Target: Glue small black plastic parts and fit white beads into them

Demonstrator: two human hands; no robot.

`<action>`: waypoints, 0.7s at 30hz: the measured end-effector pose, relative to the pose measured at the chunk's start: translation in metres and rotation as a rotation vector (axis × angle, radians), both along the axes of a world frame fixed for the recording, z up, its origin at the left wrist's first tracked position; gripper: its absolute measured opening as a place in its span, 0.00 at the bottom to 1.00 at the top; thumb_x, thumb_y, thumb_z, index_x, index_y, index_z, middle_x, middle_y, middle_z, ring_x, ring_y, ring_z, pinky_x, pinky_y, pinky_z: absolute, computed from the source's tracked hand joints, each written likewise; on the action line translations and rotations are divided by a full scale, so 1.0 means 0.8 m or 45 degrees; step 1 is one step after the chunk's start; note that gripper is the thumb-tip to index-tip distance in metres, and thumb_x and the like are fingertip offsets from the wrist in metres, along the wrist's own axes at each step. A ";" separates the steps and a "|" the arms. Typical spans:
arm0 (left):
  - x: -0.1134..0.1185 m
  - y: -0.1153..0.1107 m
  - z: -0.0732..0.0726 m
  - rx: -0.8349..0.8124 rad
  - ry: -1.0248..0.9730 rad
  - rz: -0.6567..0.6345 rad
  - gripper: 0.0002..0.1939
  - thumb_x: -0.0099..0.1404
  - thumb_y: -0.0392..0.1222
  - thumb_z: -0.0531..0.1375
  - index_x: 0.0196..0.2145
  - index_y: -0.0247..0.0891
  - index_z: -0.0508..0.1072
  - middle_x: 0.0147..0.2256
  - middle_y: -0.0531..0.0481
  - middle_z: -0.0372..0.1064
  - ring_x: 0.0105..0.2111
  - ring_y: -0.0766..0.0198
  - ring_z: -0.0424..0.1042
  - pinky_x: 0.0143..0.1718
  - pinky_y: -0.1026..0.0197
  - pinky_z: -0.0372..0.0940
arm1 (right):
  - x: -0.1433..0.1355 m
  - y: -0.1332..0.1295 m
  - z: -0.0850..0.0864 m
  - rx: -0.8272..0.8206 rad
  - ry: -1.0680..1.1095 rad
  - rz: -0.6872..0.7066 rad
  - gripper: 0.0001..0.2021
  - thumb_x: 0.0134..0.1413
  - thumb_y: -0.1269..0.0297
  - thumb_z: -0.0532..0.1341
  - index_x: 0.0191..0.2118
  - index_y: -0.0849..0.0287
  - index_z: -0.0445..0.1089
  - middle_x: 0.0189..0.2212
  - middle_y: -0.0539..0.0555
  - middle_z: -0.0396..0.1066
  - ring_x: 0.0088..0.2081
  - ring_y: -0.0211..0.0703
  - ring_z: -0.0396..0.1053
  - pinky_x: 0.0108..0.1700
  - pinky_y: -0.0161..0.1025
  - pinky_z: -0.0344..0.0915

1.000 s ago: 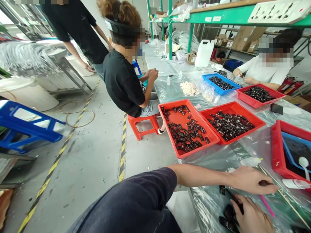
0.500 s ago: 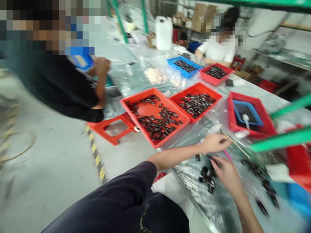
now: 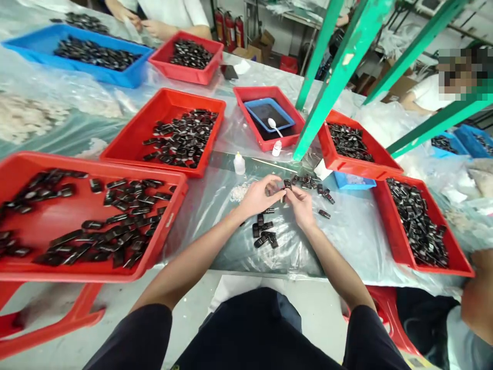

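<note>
My left hand and my right hand meet over the plastic-covered table, both closed on one small black part held between their fingertips. Just below them lies a loose group of black parts. More black parts are scattered beyond and to the right of my right hand. Beside my left hand is a small pile of pale bits. A white squeeze bottle stands behind that pile, and a thin stick lies farther back.
Red trays of black parts stand left, back left and right. A red tray holds a blue tray with a white spoon. Green posts rise behind. People sit across the table and at the right edge.
The view has swung right and levelled, bringing the right-hand trays into sight. My hands, apart before, are now together at the black part.
</note>
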State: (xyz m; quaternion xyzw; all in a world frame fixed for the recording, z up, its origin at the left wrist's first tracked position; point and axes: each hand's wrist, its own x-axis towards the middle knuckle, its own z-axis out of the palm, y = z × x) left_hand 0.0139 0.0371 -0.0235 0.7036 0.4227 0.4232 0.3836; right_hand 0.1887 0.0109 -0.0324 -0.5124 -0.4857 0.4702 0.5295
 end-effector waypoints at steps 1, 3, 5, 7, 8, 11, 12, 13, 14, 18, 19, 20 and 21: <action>0.002 -0.002 -0.002 0.000 0.045 -0.029 0.19 0.65 0.49 0.68 0.51 0.41 0.77 0.35 0.51 0.79 0.30 0.64 0.74 0.35 0.61 0.66 | -0.002 -0.003 0.000 -0.017 0.055 -0.025 0.20 0.50 0.44 0.72 0.33 0.59 0.79 0.24 0.48 0.71 0.26 0.36 0.61 0.31 0.36 0.62; 0.005 -0.005 -0.006 0.022 0.099 -0.049 0.17 0.66 0.47 0.67 0.51 0.42 0.77 0.35 0.52 0.80 0.30 0.64 0.74 0.35 0.60 0.67 | -0.003 -0.006 0.000 -0.061 0.133 -0.043 0.21 0.49 0.43 0.73 0.35 0.59 0.79 0.23 0.47 0.70 0.25 0.35 0.60 0.30 0.36 0.62; 0.006 -0.006 -0.009 0.057 0.099 -0.007 0.15 0.67 0.46 0.66 0.50 0.43 0.79 0.37 0.51 0.81 0.32 0.63 0.75 0.36 0.60 0.67 | -0.001 -0.006 0.000 -0.098 0.169 -0.046 0.22 0.48 0.42 0.74 0.36 0.58 0.79 0.24 0.48 0.72 0.25 0.36 0.62 0.29 0.36 0.62; 0.006 -0.006 -0.009 0.065 0.038 0.062 0.12 0.66 0.46 0.67 0.46 0.42 0.81 0.37 0.50 0.81 0.33 0.63 0.76 0.35 0.61 0.66 | 0.004 -0.003 0.000 -0.107 0.167 -0.062 0.23 0.48 0.41 0.73 0.36 0.58 0.80 0.28 0.50 0.75 0.26 0.36 0.64 0.29 0.36 0.62; 0.006 -0.005 -0.008 0.049 -0.019 0.093 0.11 0.65 0.47 0.67 0.44 0.42 0.81 0.37 0.49 0.81 0.33 0.63 0.76 0.34 0.61 0.66 | 0.007 -0.002 -0.001 -0.101 0.150 -0.065 0.23 0.48 0.40 0.73 0.36 0.58 0.81 0.30 0.52 0.77 0.27 0.37 0.65 0.28 0.36 0.62; 0.007 -0.003 -0.004 -0.093 -0.248 0.123 0.13 0.62 0.52 0.70 0.37 0.40 0.79 0.34 0.49 0.79 0.33 0.62 0.75 0.32 0.62 0.65 | 0.013 0.002 -0.003 -0.089 0.083 0.027 0.23 0.49 0.41 0.73 0.36 0.58 0.82 0.33 0.54 0.80 0.27 0.37 0.66 0.26 0.35 0.59; 0.007 -0.002 -0.003 -0.153 -0.316 0.117 0.15 0.61 0.53 0.71 0.36 0.40 0.79 0.34 0.49 0.79 0.34 0.62 0.75 0.32 0.61 0.66 | 0.014 0.002 -0.004 -0.091 0.074 0.078 0.23 0.49 0.41 0.74 0.36 0.59 0.83 0.32 0.54 0.80 0.27 0.36 0.65 0.25 0.35 0.58; 0.008 -0.001 -0.002 -0.208 -0.372 0.111 0.16 0.60 0.55 0.72 0.35 0.40 0.79 0.35 0.48 0.79 0.35 0.62 0.76 0.34 0.61 0.67 | 0.014 0.002 -0.005 -0.090 0.075 0.123 0.23 0.50 0.42 0.74 0.37 0.59 0.83 0.32 0.53 0.81 0.26 0.36 0.65 0.25 0.35 0.58; 0.009 -0.001 -0.001 -0.255 -0.414 0.108 0.18 0.58 0.56 0.73 0.35 0.40 0.79 0.37 0.48 0.79 0.36 0.61 0.76 0.35 0.61 0.68 | 0.014 0.001 -0.005 -0.083 0.081 0.158 0.23 0.50 0.42 0.73 0.38 0.59 0.83 0.32 0.53 0.81 0.25 0.35 0.65 0.25 0.35 0.58; 0.012 -0.001 0.000 -0.378 -0.508 0.115 0.23 0.54 0.60 0.76 0.34 0.40 0.78 0.39 0.48 0.79 0.40 0.60 0.76 0.43 0.58 0.71 | 0.013 -0.004 -0.002 -0.033 0.081 0.272 0.23 0.53 0.42 0.72 0.39 0.59 0.83 0.32 0.52 0.81 0.24 0.34 0.65 0.26 0.35 0.62; 0.013 -0.001 0.001 -0.410 -0.522 0.115 0.24 0.53 0.61 0.76 0.34 0.40 0.77 0.38 0.48 0.79 0.39 0.61 0.76 0.44 0.58 0.72 | 0.013 -0.005 0.000 -0.030 0.076 0.301 0.23 0.53 0.41 0.72 0.40 0.59 0.83 0.32 0.52 0.81 0.24 0.34 0.66 0.27 0.35 0.62; 0.014 -0.002 0.001 -0.442 -0.535 0.120 0.25 0.52 0.61 0.77 0.34 0.40 0.77 0.37 0.49 0.79 0.39 0.61 0.76 0.44 0.58 0.72 | 0.013 -0.005 0.001 -0.029 0.069 0.325 0.23 0.54 0.40 0.71 0.40 0.58 0.83 0.33 0.52 0.81 0.25 0.35 0.66 0.27 0.35 0.63; 0.015 -0.002 0.001 -0.471 -0.549 0.129 0.25 0.51 0.62 0.77 0.34 0.40 0.77 0.37 0.49 0.78 0.38 0.62 0.75 0.44 0.58 0.72 | 0.014 -0.005 0.003 -0.028 0.061 0.342 0.24 0.54 0.40 0.71 0.41 0.58 0.82 0.34 0.53 0.82 0.25 0.35 0.67 0.27 0.34 0.63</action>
